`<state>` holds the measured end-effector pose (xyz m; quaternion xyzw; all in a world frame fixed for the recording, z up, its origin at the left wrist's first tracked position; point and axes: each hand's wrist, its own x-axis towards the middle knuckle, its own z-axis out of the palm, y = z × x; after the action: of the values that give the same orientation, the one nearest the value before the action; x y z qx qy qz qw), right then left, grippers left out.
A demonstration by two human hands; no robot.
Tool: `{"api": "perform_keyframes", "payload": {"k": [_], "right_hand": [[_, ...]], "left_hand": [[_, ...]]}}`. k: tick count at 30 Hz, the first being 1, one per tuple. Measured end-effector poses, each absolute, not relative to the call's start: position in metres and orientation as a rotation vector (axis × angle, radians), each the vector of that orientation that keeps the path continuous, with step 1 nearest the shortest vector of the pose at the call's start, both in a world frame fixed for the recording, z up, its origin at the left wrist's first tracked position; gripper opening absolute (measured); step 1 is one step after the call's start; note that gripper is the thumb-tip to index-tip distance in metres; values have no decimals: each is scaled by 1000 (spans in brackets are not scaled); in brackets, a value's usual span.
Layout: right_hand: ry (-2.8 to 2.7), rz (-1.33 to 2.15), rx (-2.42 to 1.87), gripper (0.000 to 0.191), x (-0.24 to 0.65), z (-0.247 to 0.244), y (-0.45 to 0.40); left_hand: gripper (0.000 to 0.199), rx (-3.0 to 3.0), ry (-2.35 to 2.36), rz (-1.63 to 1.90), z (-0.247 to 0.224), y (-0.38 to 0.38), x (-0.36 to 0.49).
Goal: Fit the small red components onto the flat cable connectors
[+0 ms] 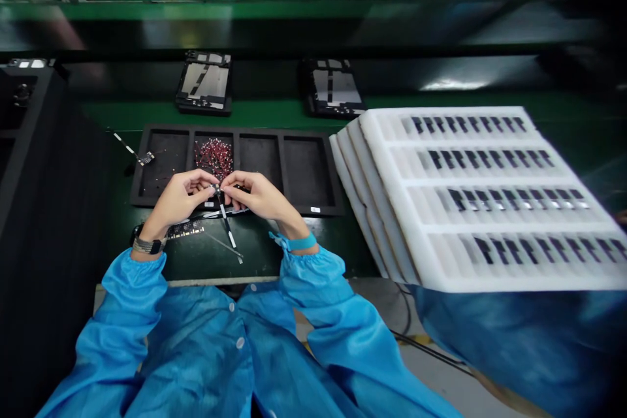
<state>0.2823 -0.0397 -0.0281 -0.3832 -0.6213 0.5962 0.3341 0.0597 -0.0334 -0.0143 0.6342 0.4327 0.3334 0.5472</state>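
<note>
Nearest the camera is a blue coat [196,353] with elastic cuffs. At left, a small circuit board [185,230] lies on the green mat [255,261], just under the left hand [179,199]. This hand and the right hand [257,196] pinch closed together on a thin black-and-white flex cable [226,225], in front of a black compartment tray [308,170] holding a heap of red-wired parts [213,158]. At right lies a stack of white foam trays [470,196].
</note>
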Motion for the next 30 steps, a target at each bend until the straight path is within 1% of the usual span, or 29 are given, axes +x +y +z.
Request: {"api": "perform_keyframes", "payload": {"k": [11,18,24,30], "right_hand": [[-1598,1587,-1032,28,279,-31,-41],[-1620,1623,-1025,24,280,-29,-43],[-1586,1745,-1000,28,281,-32,-41],[-1536,1844,-979,37,282,-34,-40]], "left_hand": [[29,1543,1049,760,-16,-34,58],[25,1535,1015,726,-14,-34,59],[23,1497,1013,698,-17,-34,59],[17,1500,1002,701,-15,-36,61]]}}
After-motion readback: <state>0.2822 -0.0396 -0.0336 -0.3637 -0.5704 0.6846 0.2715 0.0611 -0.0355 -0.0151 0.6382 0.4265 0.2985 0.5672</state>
